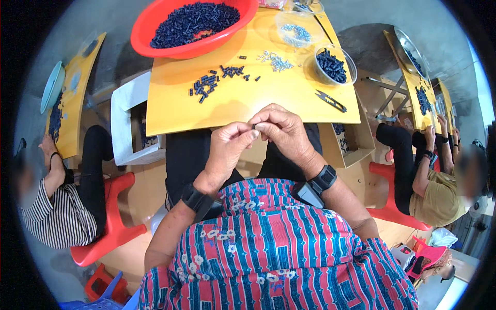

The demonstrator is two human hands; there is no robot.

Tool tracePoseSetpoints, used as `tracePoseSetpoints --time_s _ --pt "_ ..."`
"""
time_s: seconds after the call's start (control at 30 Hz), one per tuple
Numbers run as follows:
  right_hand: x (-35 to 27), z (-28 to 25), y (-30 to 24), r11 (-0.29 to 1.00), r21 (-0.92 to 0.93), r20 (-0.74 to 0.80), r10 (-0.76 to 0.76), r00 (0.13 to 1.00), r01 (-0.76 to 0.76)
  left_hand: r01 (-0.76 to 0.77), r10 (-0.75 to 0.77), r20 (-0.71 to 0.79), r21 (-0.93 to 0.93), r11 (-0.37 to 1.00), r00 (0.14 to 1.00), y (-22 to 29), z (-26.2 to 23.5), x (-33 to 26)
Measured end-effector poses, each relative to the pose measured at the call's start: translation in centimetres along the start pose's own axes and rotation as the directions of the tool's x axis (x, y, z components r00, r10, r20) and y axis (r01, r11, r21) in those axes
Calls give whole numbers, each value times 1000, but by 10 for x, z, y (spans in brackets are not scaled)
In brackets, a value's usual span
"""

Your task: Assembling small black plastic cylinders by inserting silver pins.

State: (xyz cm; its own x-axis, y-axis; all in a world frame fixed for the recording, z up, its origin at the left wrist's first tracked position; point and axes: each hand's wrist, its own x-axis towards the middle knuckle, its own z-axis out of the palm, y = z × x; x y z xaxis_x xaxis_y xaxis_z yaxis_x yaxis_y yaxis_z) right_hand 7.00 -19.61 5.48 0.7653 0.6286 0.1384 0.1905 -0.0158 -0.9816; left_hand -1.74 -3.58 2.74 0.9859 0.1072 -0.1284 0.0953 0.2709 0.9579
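Observation:
My left hand [227, 147] and my right hand [281, 132] meet fingertip to fingertip just below the near edge of the yellow table [175, 111]. Together they pinch a tiny dark part [258, 126], mostly hidden by the fingers. Both wrists wear black bands. On the table lie a scatter of small dark blue plastic parts [212, 82] and a little pile of small metal pieces [276, 61]. A red bowl [150, 36] heaped with the same dark parts stands at the far left of the table.
A clear tub of dark parts [333, 66], a clear tub of metal pieces [295, 31] and black snips [330, 100] lie at the right. Open boxes stand either side: white box [124, 119], cardboard box [356, 144]. Seated people work at yellow tables left [67, 201] and right [429, 181].

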Motion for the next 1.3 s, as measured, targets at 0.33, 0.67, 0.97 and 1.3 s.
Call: tracePoseSetpoints --time_s 0.33,0.67,0.97,1.3 --pt "12 0 -4 999 -44 27 17 999 -16 23 -24 114 8 1000 993 10 -18 18" --pt "41 -23 12 925 -379 -217 -126 968 35 -232 231 47 353 906 972 28 -25 53" --pt "73 -54 17 779 -602 -382 -86 920 -178 -245 245 60 449 859 968 27 -28 54" --pt "70 -59 27 733 -671 -310 -135 941 -116 -247 245 63 447 860 967 30 -27 53"
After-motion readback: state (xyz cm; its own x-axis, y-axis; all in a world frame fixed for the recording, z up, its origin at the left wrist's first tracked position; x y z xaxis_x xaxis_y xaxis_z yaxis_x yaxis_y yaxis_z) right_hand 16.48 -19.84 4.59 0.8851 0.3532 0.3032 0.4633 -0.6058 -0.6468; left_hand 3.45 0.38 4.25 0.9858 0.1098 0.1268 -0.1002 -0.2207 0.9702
